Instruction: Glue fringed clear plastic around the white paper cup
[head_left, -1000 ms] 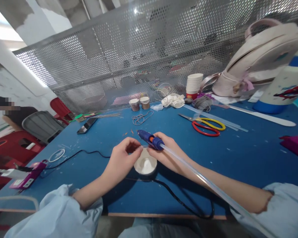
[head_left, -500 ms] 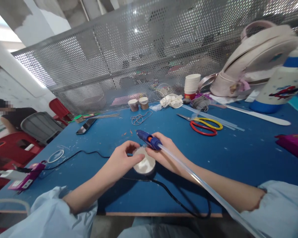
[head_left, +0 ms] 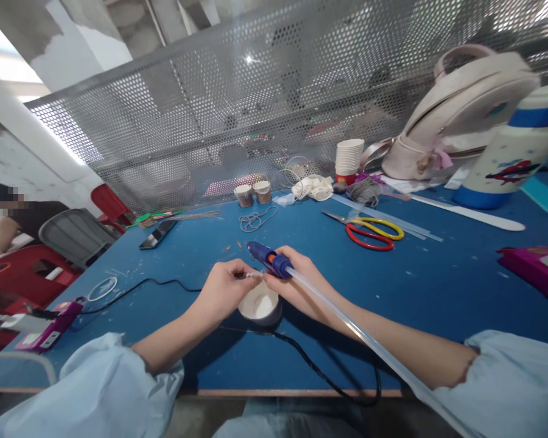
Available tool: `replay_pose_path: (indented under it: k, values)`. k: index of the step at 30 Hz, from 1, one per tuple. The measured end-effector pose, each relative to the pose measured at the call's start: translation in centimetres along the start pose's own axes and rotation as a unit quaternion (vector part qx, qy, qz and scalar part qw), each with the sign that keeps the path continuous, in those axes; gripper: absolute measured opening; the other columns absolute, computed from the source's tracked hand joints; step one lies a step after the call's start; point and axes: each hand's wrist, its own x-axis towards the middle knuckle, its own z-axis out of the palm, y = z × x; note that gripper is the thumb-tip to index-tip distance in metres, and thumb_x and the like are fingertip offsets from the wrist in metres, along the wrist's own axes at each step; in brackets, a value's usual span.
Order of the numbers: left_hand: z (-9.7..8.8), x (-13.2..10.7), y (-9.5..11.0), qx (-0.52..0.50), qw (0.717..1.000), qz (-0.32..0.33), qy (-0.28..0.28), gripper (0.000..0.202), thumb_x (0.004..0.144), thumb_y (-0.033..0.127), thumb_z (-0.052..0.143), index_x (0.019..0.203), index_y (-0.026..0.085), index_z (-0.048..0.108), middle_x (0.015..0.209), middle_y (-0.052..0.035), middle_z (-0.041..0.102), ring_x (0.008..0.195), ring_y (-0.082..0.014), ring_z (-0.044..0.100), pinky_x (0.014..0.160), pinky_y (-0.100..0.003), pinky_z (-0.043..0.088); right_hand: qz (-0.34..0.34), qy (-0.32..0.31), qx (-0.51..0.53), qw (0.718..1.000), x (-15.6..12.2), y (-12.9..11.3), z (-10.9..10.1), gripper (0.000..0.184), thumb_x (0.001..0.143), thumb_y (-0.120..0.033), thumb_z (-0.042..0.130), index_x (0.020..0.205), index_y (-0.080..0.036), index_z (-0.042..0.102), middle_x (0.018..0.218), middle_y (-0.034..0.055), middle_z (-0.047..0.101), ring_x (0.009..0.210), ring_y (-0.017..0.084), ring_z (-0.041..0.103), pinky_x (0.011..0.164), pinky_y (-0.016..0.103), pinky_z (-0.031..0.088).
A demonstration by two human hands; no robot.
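Note:
My right hand [head_left: 296, 274] is closed around a blue hot glue gun [head_left: 268, 258]. A long clear glue stick [head_left: 347, 319] runs out of the gun's rear toward me, over my right forearm. Below both hands stands a small paper cup [head_left: 261, 307], pale inside, its far rim hidden by fingers. My left hand [head_left: 226, 289] pinches a small whitish piece [head_left: 254, 275] at that far rim, close to my right fingertips. What the piece is, and whether it touches the cup, I cannot tell.
Red-and-yellow-handled scissors [head_left: 369, 234] lie right of the gun. Behind are two small cups [head_left: 252, 193], looped cord [head_left: 258, 220], stacked paper cups [head_left: 348, 159], a bottle [head_left: 506, 158] and a backpack [head_left: 466, 115]. A black cable [head_left: 310, 360] crosses the table. A person [head_left: 27, 213] sits far left.
My left thumb has drawn back from over the cup's opening and now meets the fingers in a pinch at the rim. The right hand still holds the glue gun.

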Motion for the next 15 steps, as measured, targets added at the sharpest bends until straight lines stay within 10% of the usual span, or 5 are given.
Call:
replay_pose_path:
  k: [15]
  values:
    - [-0.31, 0.15, -0.53, -0.026, 0.996, -0.034, -0.083, 0.016, 0.060, 0.019, 0.063, 0.075, 0.015, 0.066, 0.064, 0.0020, 0.060, 0.057, -0.0118, 0.051, 0.054, -0.022, 0.038, 0.021, 0.008, 0.002, 1.000, 0.26, 0.40, 0.11, 0.017, 0.068, -0.024, 0.059, 0.084, -0.019, 0.054, 0.073, -0.0008, 0.062, 0.066, 0.015, 0.052, 0.062, 0.026, 0.041]
